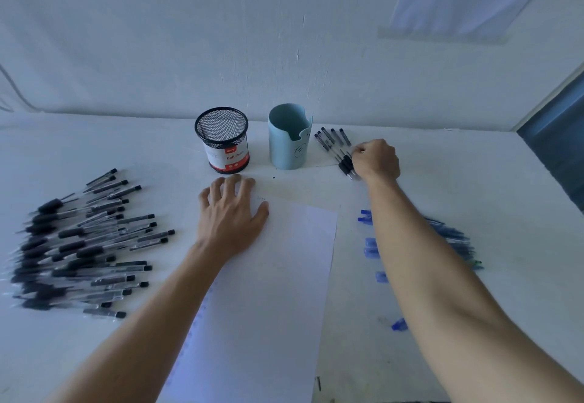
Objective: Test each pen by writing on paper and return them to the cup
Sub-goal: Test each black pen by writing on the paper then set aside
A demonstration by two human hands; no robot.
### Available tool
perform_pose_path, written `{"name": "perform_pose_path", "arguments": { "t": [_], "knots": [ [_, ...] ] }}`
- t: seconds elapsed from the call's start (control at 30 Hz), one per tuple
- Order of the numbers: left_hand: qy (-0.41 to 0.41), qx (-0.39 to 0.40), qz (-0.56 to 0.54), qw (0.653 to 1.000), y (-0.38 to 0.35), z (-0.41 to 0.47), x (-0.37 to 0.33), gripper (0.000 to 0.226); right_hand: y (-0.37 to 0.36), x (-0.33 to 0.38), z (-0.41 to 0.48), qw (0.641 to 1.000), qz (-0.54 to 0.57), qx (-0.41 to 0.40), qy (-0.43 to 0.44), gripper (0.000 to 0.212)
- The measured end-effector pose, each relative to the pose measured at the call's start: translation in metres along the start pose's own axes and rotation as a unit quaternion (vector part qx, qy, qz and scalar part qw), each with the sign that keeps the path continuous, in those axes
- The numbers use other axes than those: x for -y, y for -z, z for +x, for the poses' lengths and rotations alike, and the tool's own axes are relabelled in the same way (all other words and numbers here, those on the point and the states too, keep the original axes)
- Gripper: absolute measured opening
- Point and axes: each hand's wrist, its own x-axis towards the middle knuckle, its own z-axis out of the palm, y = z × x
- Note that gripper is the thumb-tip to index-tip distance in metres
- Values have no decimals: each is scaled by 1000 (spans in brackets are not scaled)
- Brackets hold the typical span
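A white sheet of paper [271, 292] lies on the table in front of me. My left hand [232, 216] rests flat on its top left corner, fingers spread. A pale blue cup [289, 137] stands at the back, with a black mesh pen holder [222, 140] to its left. Just right of the blue cup lies a small group of black pens [335, 143]. My right hand [376, 159] reaches there with fingers curled over the near ends of these pens; whether it grips one is unclear.
A large heap of black pens [82, 244] covers the table's left side. Blue pens and caps [371, 244] lie right of the paper, partly hidden under my right forearm. A white wall runs close behind the cups.
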Motion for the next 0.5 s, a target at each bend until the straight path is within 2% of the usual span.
{"name": "perform_pose_path", "arguments": {
  "t": [0.1,0.37,0.5],
  "knots": [
    [-1,-2,2,1000,0,-1,0,60,-1,1,-5,1000,4,22,11,29],
    [2,2,-12,1000,2,-1,1,60,-4,4,-25,999,22,43,20,24],
    [35,13,-85,996,10,0,1,56,-4,6,-40,999,-7,15,29,41]
  ]
}}
